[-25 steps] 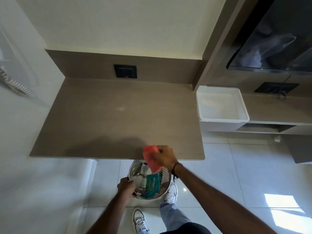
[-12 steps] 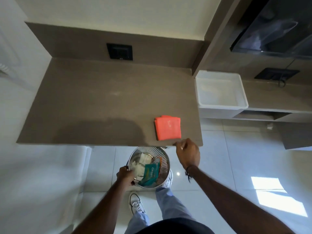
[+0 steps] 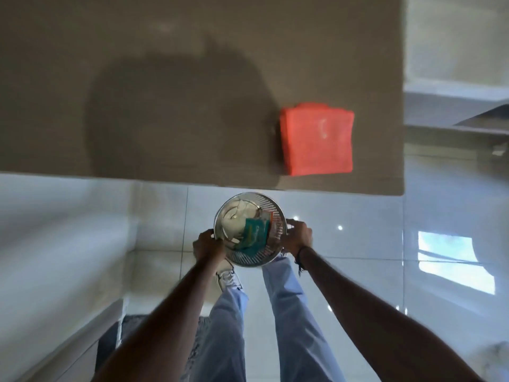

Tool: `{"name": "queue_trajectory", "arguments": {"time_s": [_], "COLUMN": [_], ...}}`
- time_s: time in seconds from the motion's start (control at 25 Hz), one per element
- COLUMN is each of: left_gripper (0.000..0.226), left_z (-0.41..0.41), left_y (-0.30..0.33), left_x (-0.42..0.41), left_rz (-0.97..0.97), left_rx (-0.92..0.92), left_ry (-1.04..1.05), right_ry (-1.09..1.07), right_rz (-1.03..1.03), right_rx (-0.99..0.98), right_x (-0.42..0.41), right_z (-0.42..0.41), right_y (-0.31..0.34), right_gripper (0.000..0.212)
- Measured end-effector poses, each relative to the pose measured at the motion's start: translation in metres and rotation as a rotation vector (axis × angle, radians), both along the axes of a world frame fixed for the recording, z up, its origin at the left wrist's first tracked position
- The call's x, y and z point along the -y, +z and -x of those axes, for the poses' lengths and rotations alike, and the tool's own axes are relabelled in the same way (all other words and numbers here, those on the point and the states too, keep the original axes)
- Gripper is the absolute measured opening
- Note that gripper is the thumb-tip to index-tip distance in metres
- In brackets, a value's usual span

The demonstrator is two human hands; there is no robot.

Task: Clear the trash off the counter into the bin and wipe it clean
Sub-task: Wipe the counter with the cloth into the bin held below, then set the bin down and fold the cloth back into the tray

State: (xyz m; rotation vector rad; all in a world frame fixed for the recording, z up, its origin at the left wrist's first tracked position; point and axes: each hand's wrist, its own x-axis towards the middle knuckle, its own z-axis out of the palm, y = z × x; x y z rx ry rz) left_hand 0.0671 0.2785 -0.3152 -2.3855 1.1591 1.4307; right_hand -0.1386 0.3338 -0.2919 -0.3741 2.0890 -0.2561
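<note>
A round perforated metal bin [image 3: 276,216] hangs low in front of the brown counter [image 3: 170,86], just below its front edge. Inside lie a teal packet [image 3: 254,237] and pale crumpled trash [image 3: 234,216]. My left hand [image 3: 208,245] grips the bin's left rim and my right hand [image 3: 298,237] grips its right rim. A folded red cloth [image 3: 316,139] lies flat on the counter near its front right corner, apart from both hands.
Glossy white floor tiles [image 3: 358,244] stretch below and to the right. My legs in light jeans [image 3: 289,312] and a white shoe [image 3: 227,277] stand under the bin. A white wall [image 3: 55,230] runs along the left.
The red cloth left my right hand and now lies on the counter. My right hand moved down to the bin's right rim. The view has tilted down and moved closer.
</note>
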Motion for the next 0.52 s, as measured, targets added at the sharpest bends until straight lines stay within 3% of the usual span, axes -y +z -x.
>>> {"name": "queue_trajectory", "arguments": {"time_s": [0.12, 0.32, 0.52], "left_gripper": [0.033, 0.04, 0.024], "left_z": [0.001, -0.004, -0.009], "left_y": [-0.062, -0.147, -0.17], "left_x": [-0.003, -0.004, -0.013], "left_rz": [-0.034, -0.235, -0.379], "left_rx": [0.037, -0.186, -0.275], "left_ry": [-0.045, 0.138, 0.114], "right_ry": [0.011, 0.117, 0.111], "right_rz": [-0.046, -0.095, -0.158], "right_rx": [-0.035, -0.089, 0.018], "right_x": [0.005, 0.011, 0.005], "right_z": [-0.009, -0.017, -0.009], "right_y": [-0.063, -0.162, -0.201], "right_gripper": [0.037, 0.025, 0.034]}}
